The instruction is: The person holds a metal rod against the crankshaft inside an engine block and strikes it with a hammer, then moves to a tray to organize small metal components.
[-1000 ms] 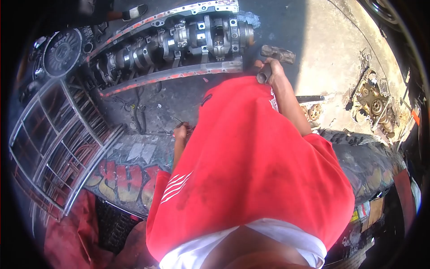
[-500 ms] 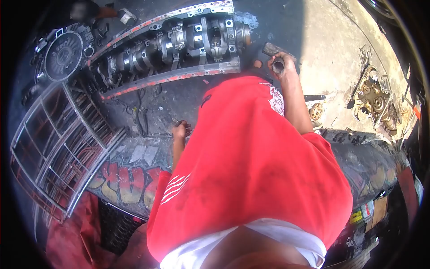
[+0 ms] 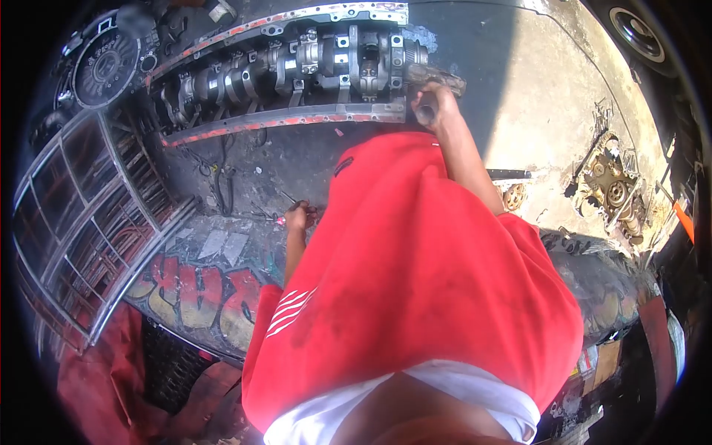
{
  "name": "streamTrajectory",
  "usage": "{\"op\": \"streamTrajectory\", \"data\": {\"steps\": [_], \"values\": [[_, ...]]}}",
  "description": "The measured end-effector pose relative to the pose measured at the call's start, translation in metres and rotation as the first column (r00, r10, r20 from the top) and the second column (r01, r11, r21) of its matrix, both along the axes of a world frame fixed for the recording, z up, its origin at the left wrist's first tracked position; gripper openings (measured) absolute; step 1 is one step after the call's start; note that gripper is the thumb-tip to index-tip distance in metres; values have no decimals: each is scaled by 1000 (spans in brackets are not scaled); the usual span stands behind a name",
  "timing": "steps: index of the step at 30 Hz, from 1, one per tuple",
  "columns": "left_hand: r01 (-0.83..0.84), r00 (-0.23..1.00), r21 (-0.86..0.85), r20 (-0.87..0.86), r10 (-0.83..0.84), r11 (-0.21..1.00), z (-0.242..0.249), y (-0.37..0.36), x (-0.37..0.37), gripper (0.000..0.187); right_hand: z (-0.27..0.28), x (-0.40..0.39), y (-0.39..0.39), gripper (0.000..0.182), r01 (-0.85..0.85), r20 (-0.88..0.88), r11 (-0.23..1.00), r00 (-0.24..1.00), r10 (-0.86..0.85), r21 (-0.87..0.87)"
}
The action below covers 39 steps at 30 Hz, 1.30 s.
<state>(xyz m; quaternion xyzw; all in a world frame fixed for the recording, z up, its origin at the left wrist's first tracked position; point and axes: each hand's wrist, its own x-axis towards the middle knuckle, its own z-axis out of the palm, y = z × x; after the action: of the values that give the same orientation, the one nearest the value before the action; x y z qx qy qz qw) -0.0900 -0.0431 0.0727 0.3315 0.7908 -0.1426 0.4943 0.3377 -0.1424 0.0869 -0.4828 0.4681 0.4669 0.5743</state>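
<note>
In the upper middle, my right hand (image 3: pixel 445 105) is closed around the pipe-like handle (image 3: pixel 425 114) of a hammer, its open round end facing me. The worn, blocky hammer head (image 3: pixel 439 76) sits beyond my fingers, close to the crankshaft's end gear (image 3: pixel 417 53). That crankshaft (image 3: pixel 285 63) lies in an engine block (image 3: pixel 297 114) with red-flecked edges. Lower down, beside my red shirt, my left hand (image 3: pixel 297 216) has its fingers curled around a thin metal rod (image 3: pixel 288 196) that sticks out toward the upper left.
At left stands a metal frame with bars (image 3: pixel 93 215); beyond it is a round engine housing (image 3: pixel 107 68). Gear parts (image 3: pixel 615 194) lie on the sunlit floor at right. A graffiti-painted ledge (image 3: pixel 196 297) runs across below.
My right hand has brought the hammer left and up, closer to the crankshaft's end. The rod in my left hand now shows more clearly. My view has shifted slightly.
</note>
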Motion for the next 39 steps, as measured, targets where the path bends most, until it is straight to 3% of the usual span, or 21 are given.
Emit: {"op": "streamTrajectory", "data": {"steps": [2,4,7,10,14,16,17,19,20,21,22,24,25,27,30,32,35,36,38,39], "values": [[31,999,-18,14,-31,999,-2,3,6,27,-36,6,-43,6,139,-103,979,987,-124,152],[53,998,-29,28,-53,998,1,6,17,27,-34,5,-63,7,162,-94,973,984,-148,163],[22,998,-16,58,-21,1000,6,15,22,27,-17,12,-70,6,287,-96,956,955,-281,56],[42,999,3,29,-42,999,4,18,20,27,-10,23,-82,6,311,-6,950,950,-312,-27],[54,998,-9,-31,-54,998,7,4,10,23,-16,35,-82,4,178,3,980,984,-179,-88],[130,988,-83,-75,-137,988,13,-1,9,20,-5,32,-59,3,228,52,963,974,-223,-147],[126,988,-89,-75,-132,988,5,-8,-10,20,6,31,-46,5,149,110,981,985,-136,-126],[452,854,244,161,-495,858,-26,-22,-52,18,0,33,-28,8,67,167,996,984,-56,-62],[446,856,250,162,-491,860,-26,-18,-51,18,-10,33,-17,7,17,160,999,987,-9,-46],[188,976,85,95,-196,979,-23,-15,-47,18,-8,31,-3,7,-28,136,999,990,33,-40],[-110,994,-55,-19,109,992,-20,-12,-42,19,-7,30,12,7,-73,112,997,991,76,-32],[-101,994,-41,-36,100,994,-10,-7,-36,19,-16,29,29,8,-238,116,971,965,234,17],[-89,994,-35,-60,87,995,-2,-10,-37,19,-15,34,34,9,-282,75,958,956,285,-42],[-63,996,-52,-66,59,997,-2,-5,-42,20,-37,51,12,8,-266,152,960,956,251,85],[-60,997,-58,-44,58,997,-9,8,-33,21,-27,67,-12,15,-193,167,961,973,161,198],[-70,997,-62,-43,67,996,-4,8,-34,22,-29,77,-23,9,15,25,988,999,-20,155],[-132,991,-41,15,132,990,-7,4,-29,20,-28,87,-44,9,3,66,990,998,-13,138],[-92,995,-44,-36,91,995,0,-1,-21,18,-26,90,-41,9,-5,72,990,997,-5,140],[-61,994,-53,-92,56,997,5,-11,-27,17,-24,91,-38,8,-72,220,994,972,88,-82],[-86,995,-39,-46,84,996,4,-19,-30,15,-29,93,-32,7,-128,218,987,965,146,-92]]}}
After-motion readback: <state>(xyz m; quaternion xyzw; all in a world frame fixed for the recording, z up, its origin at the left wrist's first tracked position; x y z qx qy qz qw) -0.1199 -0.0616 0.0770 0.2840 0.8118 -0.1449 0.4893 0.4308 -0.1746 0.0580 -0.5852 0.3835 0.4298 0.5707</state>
